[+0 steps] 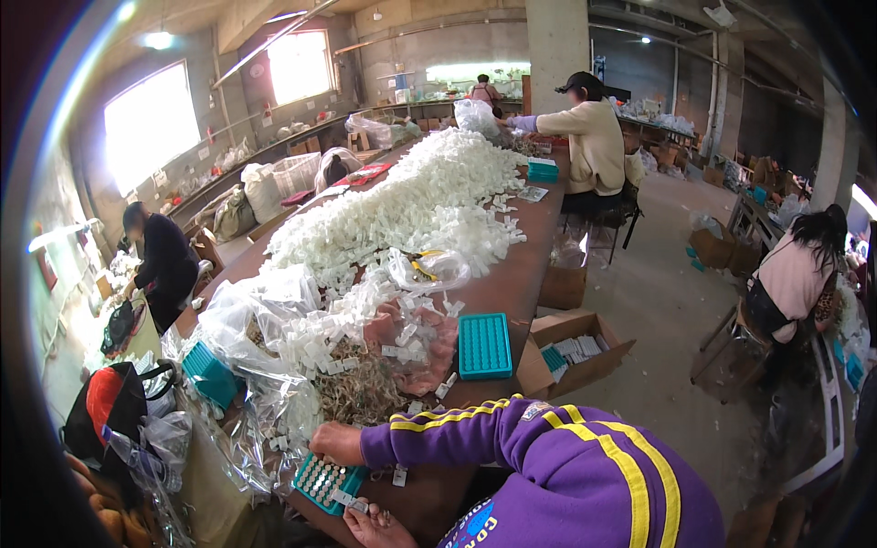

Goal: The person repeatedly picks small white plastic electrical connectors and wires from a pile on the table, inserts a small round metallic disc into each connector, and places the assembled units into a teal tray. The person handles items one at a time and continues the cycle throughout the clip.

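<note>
Teal is the tray [355, 482] at the near edge of the counter [521, 283], set with pale round pieces [322, 479]. At its lower corner my left hand [376, 528] pinches a small translucent piece [345, 499] between its fingers; my right hand [337, 444] bends over the upper edge (whether those fingers hold anything, I can't tell from here). Beyond lies a heap of whitish pieces [393, 210].

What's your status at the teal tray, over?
Left hand pinching small pale piece. Right hand at edge of teal tray, grip unclear. Tray holds round pieces in rows. Clear plastic bunched alongside.
</note>
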The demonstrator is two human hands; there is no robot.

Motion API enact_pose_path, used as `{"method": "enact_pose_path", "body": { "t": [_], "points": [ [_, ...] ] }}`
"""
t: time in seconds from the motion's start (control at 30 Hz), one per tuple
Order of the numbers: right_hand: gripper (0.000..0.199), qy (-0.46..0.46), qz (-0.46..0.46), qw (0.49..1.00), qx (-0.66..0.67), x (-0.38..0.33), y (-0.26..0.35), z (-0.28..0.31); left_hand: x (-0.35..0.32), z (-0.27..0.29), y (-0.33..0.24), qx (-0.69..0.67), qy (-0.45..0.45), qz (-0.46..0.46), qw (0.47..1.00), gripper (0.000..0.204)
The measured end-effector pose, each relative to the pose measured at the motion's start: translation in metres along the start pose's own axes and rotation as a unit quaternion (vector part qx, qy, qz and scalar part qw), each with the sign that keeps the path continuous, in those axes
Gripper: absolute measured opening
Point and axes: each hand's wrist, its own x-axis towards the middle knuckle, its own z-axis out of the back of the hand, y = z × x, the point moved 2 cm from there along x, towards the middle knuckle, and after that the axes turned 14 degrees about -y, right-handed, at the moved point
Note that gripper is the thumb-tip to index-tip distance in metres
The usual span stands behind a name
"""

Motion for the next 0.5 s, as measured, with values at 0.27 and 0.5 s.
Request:
{"method": "enact_pose_path", "body": {
  "t": [0.27, 0.5],
  "points": [
    [0.009, -0.043, -0.024, 0.998, 0.037, -0.001, 0.017, 0.025, -0.003, -0.001, -0.003, -0.071, -0.017, 0.062, 0.995, 0.025],
    [0.009, 0.004, 0.009, 0.979, 0.202, -0.038, 0.069, 0.084, 0.000, -0.004, -0.002, -0.157, -0.001, 0.110, 0.982, 0.023]
  ]
}}
